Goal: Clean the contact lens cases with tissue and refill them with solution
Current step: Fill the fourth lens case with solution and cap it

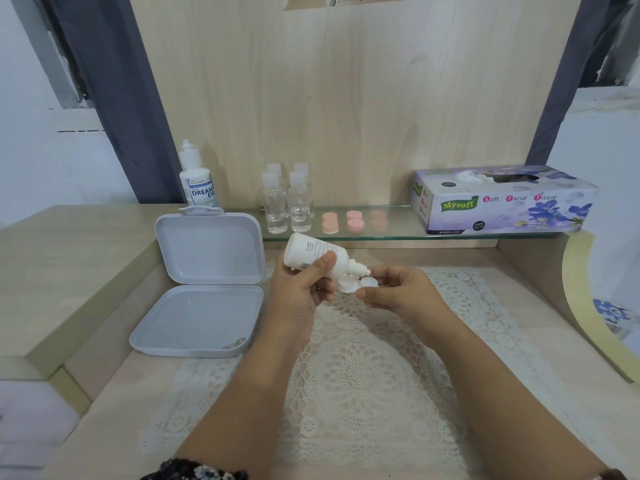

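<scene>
The left hand has its fingers curled round a white solution bottle, tipped so its nozzle points toward three o'clock, just above an open white contact lens case. The right hand pinches that case's right end between thumb and fingers, above the lace mat on the tabletop. At nine o'clock of the hands lies an open grey box. At twelve o'clock, pink lens cases and clear bottles stand on a glass shelf; a tissue box sits at two o'clock.
</scene>
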`<state>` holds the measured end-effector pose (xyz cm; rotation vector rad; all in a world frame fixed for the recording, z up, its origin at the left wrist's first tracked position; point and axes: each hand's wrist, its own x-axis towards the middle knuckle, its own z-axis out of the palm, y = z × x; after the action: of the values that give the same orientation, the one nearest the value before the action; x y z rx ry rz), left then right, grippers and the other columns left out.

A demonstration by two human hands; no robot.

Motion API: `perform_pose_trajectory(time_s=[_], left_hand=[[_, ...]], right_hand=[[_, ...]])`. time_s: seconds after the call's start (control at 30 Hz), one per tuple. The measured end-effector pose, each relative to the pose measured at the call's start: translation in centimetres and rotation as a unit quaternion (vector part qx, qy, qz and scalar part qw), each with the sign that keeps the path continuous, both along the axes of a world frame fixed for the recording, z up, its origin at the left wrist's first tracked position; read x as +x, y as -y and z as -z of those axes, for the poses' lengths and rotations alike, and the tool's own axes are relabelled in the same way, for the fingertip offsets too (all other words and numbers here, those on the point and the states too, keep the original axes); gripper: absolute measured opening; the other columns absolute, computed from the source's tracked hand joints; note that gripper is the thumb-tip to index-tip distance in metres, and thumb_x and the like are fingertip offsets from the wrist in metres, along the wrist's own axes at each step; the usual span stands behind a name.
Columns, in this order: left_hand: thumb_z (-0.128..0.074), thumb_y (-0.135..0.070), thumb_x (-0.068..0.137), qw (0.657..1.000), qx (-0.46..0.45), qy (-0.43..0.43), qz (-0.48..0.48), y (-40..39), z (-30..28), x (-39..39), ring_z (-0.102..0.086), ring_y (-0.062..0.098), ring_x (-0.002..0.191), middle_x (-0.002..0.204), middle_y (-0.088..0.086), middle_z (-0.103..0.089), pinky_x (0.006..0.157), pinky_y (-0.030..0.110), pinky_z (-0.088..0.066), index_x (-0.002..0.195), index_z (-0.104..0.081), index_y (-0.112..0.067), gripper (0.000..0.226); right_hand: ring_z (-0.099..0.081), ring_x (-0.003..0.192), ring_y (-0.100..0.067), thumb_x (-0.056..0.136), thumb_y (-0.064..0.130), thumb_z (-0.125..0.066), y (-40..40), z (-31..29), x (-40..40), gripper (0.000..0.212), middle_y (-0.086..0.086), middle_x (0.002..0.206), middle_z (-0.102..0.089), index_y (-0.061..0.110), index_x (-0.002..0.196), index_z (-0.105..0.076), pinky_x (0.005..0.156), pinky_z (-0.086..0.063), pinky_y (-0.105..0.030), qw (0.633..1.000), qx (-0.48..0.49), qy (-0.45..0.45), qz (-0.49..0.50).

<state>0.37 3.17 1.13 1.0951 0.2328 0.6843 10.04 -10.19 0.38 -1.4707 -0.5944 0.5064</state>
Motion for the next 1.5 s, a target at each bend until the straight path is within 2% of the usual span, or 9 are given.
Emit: perform_pose_trajectory(time_s=[0.33, 0.67, 1.1, 1.5], left_hand=[[-0.074, -0.021, 0.066, 1.000, 0.003, -0.001, 0.007, 0.11, -0.07, -0.07, -0.052, 0.013, 0.048, 0.070, 0.008, -0.063, 0.044, 0.024, -0.044, 0.099, -0.056, -0.007, 0.040], [-0.076, -0.022, 0.065, 1.000, -0.005, -0.004, 0.001, 0.12, -0.04, -0.01, -0.052, 0.014, 0.048, 0.071, 0.009, -0.064, 0.044, 0.025, -0.045, 0.104, -0.055, -0.006, 0.046], [-0.075, -0.021, 0.064, 1.000, -0.004, 0.000, -0.003, 0.05, 0.03, 0.01, -0.051, 0.013, 0.047, 0.068, 0.005, -0.064, 0.044, 0.025, -0.045, 0.103, -0.054, -0.005, 0.047], [-0.074, -0.022, 0.064, 1.000, -0.023, 0.007, -0.003, 0.12, -0.08, 0.00, -0.049, 0.012, 0.047, 0.070, 0.006, -0.063, 0.044, 0.024, -0.044, 0.109, -0.054, -0.002, 0.053]], right_hand=[[-0.067, 0.067, -0.009, 0.074, -0.007, -0.075, 0.05, -0.10, -0.06, 0.026, -0.001, 0.075, -0.071, 0.009, 0.094, -0.070, 0.067, -0.057, -0.019, 1.000, 0.000, 0.000, -0.001], [-0.067, 0.066, -0.009, 0.074, -0.007, -0.075, 0.05, -0.13, -0.07, 0.026, -0.002, 0.076, -0.071, 0.010, 0.093, -0.070, 0.066, -0.056, -0.019, 1.000, -0.004, -0.003, 0.003], [-0.066, 0.066, -0.011, 0.074, -0.006, -0.076, 0.06, -0.05, 0.01, 0.032, -0.006, 0.080, -0.069, 0.002, 0.103, -0.069, 0.068, -0.057, -0.020, 1.000, -0.012, -0.005, 0.008], [-0.066, 0.067, -0.010, 0.073, -0.006, -0.076, 0.12, -0.07, -0.05, 0.027, -0.008, 0.083, -0.069, 0.007, 0.097, -0.071, 0.065, -0.056, -0.019, 1.000, -0.009, -0.007, 0.008]])
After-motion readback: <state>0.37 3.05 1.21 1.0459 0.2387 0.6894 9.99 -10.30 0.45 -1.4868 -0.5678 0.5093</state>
